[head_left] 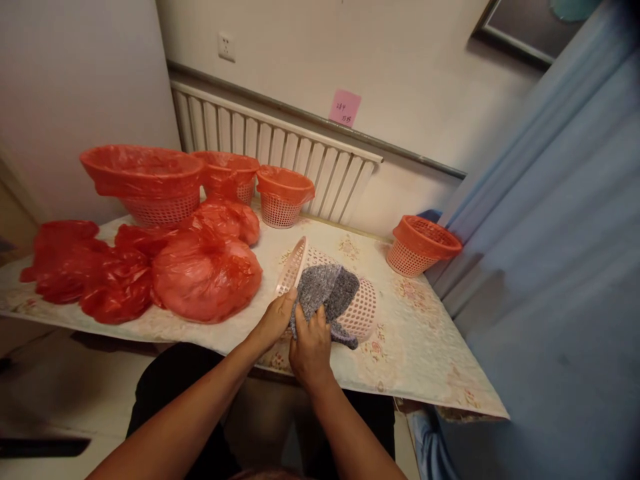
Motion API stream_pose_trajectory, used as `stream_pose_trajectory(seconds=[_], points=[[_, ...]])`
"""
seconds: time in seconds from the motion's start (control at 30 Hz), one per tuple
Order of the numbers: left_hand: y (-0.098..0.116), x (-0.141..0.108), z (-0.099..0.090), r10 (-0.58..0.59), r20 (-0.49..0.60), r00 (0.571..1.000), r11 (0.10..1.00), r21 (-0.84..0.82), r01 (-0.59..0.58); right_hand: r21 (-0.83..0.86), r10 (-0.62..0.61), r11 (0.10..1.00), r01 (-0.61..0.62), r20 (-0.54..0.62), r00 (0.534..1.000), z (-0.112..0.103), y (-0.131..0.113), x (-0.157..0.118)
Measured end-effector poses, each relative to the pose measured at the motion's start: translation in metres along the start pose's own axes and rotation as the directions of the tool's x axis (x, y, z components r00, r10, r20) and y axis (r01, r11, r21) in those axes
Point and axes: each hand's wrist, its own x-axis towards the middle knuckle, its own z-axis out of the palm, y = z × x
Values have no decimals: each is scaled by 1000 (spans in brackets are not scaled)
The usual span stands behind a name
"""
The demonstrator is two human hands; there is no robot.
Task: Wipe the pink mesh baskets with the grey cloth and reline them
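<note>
Two arms [200,403] angle inward, left hand [277,319] toward one o'clock, right hand [312,350] just before twelve, both gripping grey cloth [318,288].

So both forearms come up from the bottom, bare. Left hand [278,319] is angled inward, right hand [311,341] right beside it, fingers pointing away and kinda curled.

The framed picture [533,27] is cut off above; the pink note's [345,108] writing is too small to read.
</note>
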Motion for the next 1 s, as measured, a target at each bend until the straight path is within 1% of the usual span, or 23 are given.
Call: stream_pose_trajectory(seconds=[0.13,0.23,0.3,0.37,0.47,0.6,0.63,0.7,0.8,0.87,0.93,0.97,1.0], points=[[-21,-9,-4,77,-10,997,995,64,-77,15,1,1000,-1,-34,999,7,-1,-7],[-35,-15,-5,86,-13,996,992,93,-84,32,8,999,-7,-33,999,5,0,-2],[-36,-15,-4,78,-27,997,992,104,-75,38,11,999,-10,-32,999,3,2,2],[-33,-14,-1,72,-43,997,993,97,-67,31,34,999,-33,-32,999,2,9,5],[-26,-11,2,38,-60,997,996,79,-33,21,108,994,-107,-63,992,2,30,5],[-20,-9,2,9,-80,997,994,107,-1,59,205,978,-198,-144,968,5,76,-6],[-19,-8,3,8,-83,996,994,111,1,75,239,971,-229,-162,958,6,88,-10],[-18,-7,3,2,-87,996,993,115,8,113,335,941,-318,-194,922,9,111,-18],[-16,-5,6,0,-79,997,994,113,9,185,491,869,-459,-206,846,10,137,-23],[-14,-4,6,5,-73,997,993,116,4,234,578,811,-536,-189,794,7,147,-20],[-11,-4,6,8,-69,998,993,119,1,261,647,756,-601,-156,746,2,151,-13],[-9,-4,5,8,-65,998,993,115,0,263,664,741,-618,-145,734,-2,150,-8],[-7,-6,5,6,-59,998,995,103,0,257,663,741,-620,-140,735,-7,148,-3]])
